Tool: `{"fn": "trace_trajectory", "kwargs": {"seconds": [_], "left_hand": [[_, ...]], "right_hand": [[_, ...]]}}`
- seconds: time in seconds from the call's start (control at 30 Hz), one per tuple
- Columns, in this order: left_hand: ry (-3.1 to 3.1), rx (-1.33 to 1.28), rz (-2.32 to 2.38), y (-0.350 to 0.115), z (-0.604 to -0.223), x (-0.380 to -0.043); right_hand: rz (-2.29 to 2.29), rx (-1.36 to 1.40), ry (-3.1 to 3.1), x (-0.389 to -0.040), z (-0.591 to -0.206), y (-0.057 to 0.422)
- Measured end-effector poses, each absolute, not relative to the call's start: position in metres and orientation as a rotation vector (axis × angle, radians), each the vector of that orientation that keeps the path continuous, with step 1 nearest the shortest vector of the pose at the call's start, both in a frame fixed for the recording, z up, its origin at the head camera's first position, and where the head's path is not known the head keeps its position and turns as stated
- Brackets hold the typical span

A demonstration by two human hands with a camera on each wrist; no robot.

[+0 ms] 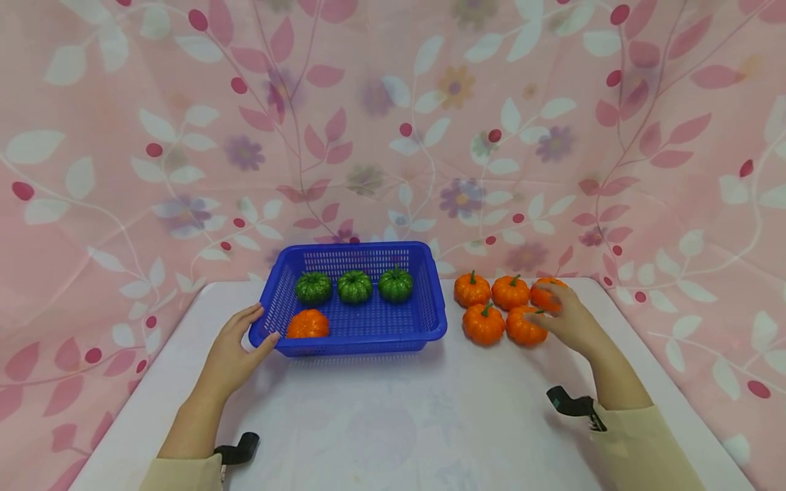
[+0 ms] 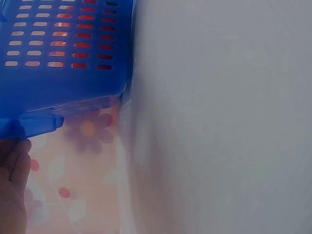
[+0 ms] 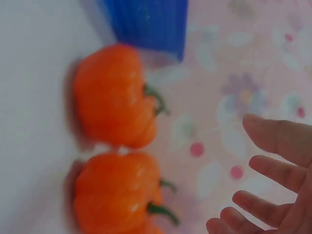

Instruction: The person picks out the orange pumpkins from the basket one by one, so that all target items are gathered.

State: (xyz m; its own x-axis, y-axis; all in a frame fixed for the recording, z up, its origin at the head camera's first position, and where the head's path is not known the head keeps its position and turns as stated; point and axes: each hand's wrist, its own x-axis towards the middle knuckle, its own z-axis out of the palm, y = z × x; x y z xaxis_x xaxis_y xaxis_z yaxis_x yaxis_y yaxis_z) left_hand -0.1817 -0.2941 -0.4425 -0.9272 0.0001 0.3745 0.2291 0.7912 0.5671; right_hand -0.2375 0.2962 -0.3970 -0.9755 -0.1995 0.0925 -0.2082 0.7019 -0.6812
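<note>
A blue plastic basket holds three green pumpkins in a row at its back and one orange pumpkin at its front left. My left hand touches the basket's front left corner, fingers at the left rim and thumb by the front edge. In the left wrist view its fingertips meet the rim from outside. Right of the basket stand several small orange pumpkins in two rows. Above the rightmost ones hovers my right hand, fingers spread and nothing held; it partly hides the back right pumpkin.
A white cloth covers the table. Behind it hangs a pink floral curtain, close to the basket's back side. Black wrist devices are worn at both sleeves.
</note>
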Motion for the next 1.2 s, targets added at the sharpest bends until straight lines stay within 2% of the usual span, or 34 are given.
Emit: {"fn": "trace_trajectory", "kwargs": {"seconds": [0.4, 1.2], "left_hand": [[-2.623, -0.175, -0.897, -0.294, -0.443, -0.182], [-2.604, -0.182, -0.889, -0.292, -0.443, -0.179]], "right_hand": [[1.374, 0.456, -2.595, -0.229, -0.355, 0.221], [1.392, 0.855, -2.488, -0.245, -0.364, 0.069]]}}
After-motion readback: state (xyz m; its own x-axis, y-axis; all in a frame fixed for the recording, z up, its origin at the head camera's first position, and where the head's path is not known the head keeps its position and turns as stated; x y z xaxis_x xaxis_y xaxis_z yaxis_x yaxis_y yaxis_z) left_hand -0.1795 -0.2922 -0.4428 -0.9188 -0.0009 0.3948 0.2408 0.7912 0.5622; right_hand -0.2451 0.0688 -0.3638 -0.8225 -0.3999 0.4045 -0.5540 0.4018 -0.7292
